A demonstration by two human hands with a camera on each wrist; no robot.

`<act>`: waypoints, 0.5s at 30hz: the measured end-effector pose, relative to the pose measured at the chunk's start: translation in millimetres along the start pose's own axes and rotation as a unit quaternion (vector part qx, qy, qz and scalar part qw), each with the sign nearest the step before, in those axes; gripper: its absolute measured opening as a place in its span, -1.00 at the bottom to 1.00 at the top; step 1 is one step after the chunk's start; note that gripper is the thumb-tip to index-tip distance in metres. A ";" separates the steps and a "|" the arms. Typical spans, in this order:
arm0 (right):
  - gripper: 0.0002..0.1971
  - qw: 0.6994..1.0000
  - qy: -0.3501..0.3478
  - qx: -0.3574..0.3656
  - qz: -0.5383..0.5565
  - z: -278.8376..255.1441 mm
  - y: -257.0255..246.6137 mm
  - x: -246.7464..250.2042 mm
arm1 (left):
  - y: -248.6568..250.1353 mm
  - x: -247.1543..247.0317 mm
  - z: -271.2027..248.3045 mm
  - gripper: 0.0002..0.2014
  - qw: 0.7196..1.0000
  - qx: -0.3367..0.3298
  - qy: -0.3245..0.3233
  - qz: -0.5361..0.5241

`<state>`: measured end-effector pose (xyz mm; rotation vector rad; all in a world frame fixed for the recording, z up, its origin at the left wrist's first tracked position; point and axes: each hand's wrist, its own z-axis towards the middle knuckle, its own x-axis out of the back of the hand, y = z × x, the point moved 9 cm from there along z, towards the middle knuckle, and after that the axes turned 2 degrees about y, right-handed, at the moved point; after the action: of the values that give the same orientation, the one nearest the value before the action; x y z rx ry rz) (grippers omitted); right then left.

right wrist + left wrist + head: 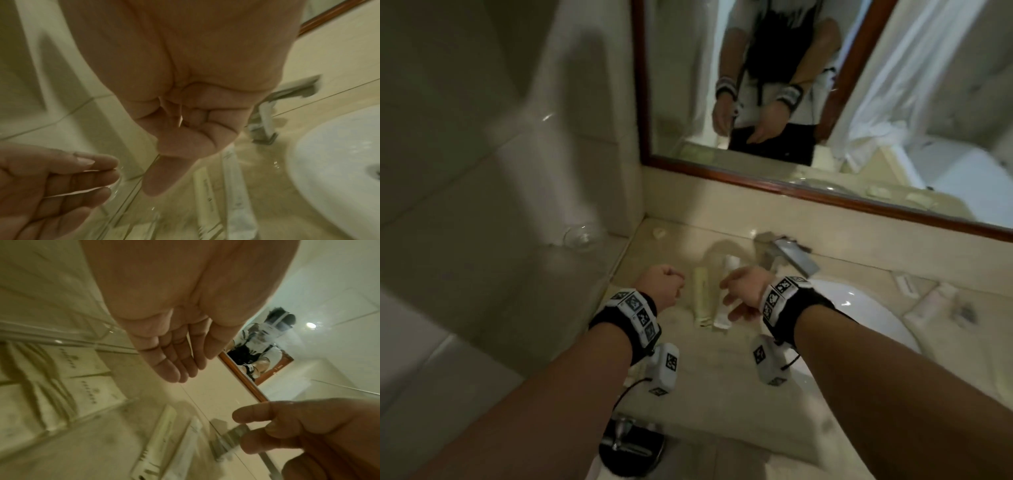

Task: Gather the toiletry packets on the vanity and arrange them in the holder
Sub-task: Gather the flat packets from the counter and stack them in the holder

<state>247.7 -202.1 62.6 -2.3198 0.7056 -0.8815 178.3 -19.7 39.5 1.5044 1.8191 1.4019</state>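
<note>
Two long toiletry packets lie side by side on the beige vanity (722, 359): a cream packet (702, 298) (205, 194) and a white packet (724, 294) (236, 203). My left hand (661, 284) (174, 363) hovers left of them with relaxed fingers and holds nothing. My right hand (739, 294) (185, 126) hangs over the white packet with its fingers curled into the palm; nothing shows in it. A clear holder (61, 340) with cream printed packets (82, 363) stands by my left hand.
A white sink basin (859, 308) and a chrome faucet (787, 253) lie right of my right hand. More packets (941, 301) sit beyond the basin. A wood-framed mirror (791, 192) backs the counter. The tiled wall (500, 171) closes the left side.
</note>
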 end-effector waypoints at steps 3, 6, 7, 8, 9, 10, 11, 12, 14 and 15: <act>-0.76 0.999 0.033 0.002 0.020 -26.9 31.9 58.3 | 37.7 -56.8 -14.5 -0.86 0.999 -0.018 -0.039 -0.001; -0.74 0.993 0.085 0.000 0.077 -52.8 79.9 114.4 | 67.7 -121.4 -38.4 -0.86 0.996 -0.042 -0.076 0.005; -0.73 0.991 0.095 -0.004 0.089 -62.6 99.8 131.2 | 74.3 -145.4 -47.8 -0.86 0.995 -0.049 -0.087 0.013; -0.73 0.990 0.098 -0.009 0.102 -73.1 120.3 146.8 | 79.4 -170.2 -59.0 -0.86 0.994 -0.053 -0.097 0.024; -0.73 0.988 0.102 -0.015 0.113 -82.0 141.8 163.0 | 82.8 -194.9 -69.6 -0.87 0.992 -0.055 -0.106 0.032; -0.73 0.986 0.110 -0.022 0.125 -92.8 166.0 181.3 | 86.9 -221.9 -83.1 -0.87 0.991 -0.055 -0.119 0.041; -0.72 0.982 0.115 -0.030 0.148 -104.9 189.8 198.0 | 89.7 -247.9 -96.0 -0.87 0.989 -0.054 -0.130 0.048; -0.71 0.978 0.122 -0.037 0.167 -116.1 210.0 211.5 | 91.7 -269.4 -107.5 -0.87 0.988 -0.051 -0.139 0.051; -0.72 0.972 0.150 -0.046 0.173 -140.7 250.7 241.9 | 98.8 -313.0 -131.5 -0.88 0.986 -0.055 -0.151 0.049; -0.72 0.969 0.166 -0.047 0.175 -151.9 270.4 257.0 | 102.2 -333.8 -141.6 -0.88 0.985 -0.060 -0.154 0.048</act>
<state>232.0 -603.6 90.6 -2.0497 1.2775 -1.0971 232.4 -388.7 93.0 1.6594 1.4685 1.2172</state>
